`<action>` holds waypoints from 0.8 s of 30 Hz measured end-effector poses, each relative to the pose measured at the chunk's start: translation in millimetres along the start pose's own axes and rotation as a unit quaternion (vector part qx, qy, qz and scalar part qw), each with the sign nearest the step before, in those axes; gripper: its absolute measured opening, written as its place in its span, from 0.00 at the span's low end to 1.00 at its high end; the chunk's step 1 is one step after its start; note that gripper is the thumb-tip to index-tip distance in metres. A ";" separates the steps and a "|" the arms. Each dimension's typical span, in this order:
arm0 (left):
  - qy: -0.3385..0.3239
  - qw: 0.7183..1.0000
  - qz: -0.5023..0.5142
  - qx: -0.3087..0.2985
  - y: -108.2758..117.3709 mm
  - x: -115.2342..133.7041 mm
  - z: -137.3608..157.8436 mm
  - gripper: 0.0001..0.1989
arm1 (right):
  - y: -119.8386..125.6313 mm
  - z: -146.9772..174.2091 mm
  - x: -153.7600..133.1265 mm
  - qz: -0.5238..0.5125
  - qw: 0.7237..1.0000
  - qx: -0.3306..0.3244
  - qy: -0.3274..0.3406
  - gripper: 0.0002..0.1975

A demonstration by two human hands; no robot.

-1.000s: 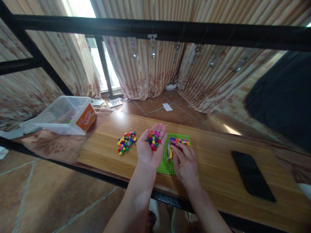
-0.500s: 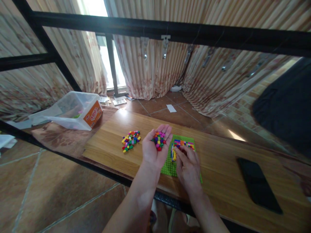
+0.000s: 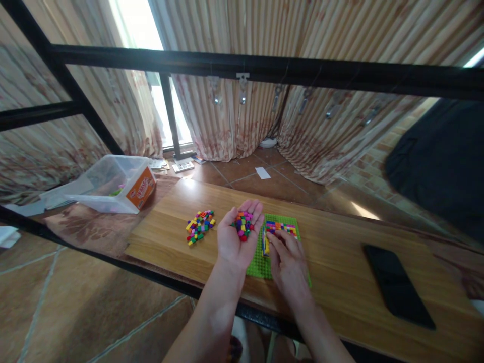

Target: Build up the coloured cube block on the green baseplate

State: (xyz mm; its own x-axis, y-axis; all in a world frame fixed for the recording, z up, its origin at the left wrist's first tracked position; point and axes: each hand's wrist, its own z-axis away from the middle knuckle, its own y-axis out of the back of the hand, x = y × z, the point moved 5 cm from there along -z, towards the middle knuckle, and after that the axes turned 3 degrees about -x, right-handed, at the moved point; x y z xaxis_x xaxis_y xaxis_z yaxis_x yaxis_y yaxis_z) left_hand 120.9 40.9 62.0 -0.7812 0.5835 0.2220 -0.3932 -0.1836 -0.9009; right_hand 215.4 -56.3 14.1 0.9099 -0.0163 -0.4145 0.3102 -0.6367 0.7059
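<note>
My left hand [image 3: 235, 244] is palm up and cupped, holding a heap of small coloured building bricks [image 3: 242, 227]. Beside it, my right hand [image 3: 289, 257] bends over a green studded baseplate [image 3: 257, 269], thumb and forefinger pinched together at the left side of a multicoloured brick build [image 3: 282, 227]. Whatever is between those fingertips is too small and covered to make out. Part of the build lies hidden under the right hand. Left of my left hand, a loose pile of bricks [image 3: 200, 227] rests on the wooden table [image 3: 162, 232].
A black phone [image 3: 399, 286] lies on the table's right part. At the far left stands a clear plastic bin [image 3: 109, 184] with an orange label. A black metal bar [image 3: 242, 65] crosses in front of the curtains [image 3: 234, 121]. Dark fabric [image 3: 438, 161] hangs at the right.
The whole view has shifted slightly, so everything on the table appears a little lower and further left. Both hands keep nearly the same pose over the same spots.
</note>
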 end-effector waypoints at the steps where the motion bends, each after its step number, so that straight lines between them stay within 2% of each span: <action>1: 0.001 1.000 -0.003 -0.003 -0.5 -0.4 0.5 0.14 | 2.9 -0.9 -0.4 -0.008 1.000 0.002 -0.007 0.17; 6: 0.023 1.000 -0.019 -0.002 -2.9 -5.8 2.4 0.14 | 26.8 -9.9 -6.5 -0.067 0.996 0.044 -0.047 0.14; 9: 0.038 0.999 -0.033 -0.001 -4.2 -10.2 3.2 0.15 | 40.4 -17.7 -16.5 -0.130 0.988 0.066 -0.048 0.10; 13: 0.069 0.996 -0.047 -0.008 -5.5 -18.4 4.2 0.15 | 42.0 -28.0 -27.4 -0.176 0.983 0.025 -0.045 0.09; 19: 0.106 0.993 -0.057 -0.016 -5.1 -29.8 5.6 0.15 | 33.8 -37.0 -22.8 -0.205 0.975 -0.048 -0.071 0.07; 24: 0.112 0.993 -0.042 0.004 -5.1 -33.6 6.0 0.15 | 38.1 -41.2 -22.6 -0.202 0.976 -0.048 -0.068 0.09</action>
State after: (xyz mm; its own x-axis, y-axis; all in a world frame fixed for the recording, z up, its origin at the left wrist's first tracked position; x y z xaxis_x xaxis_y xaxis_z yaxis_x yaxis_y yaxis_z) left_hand 146.2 17.4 61.4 -0.6180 0.7584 0.2073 -0.4567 -0.1316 -0.8798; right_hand 218.0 -48.5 74.0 0.6658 0.1150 -0.7372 0.6657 -0.5379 0.5172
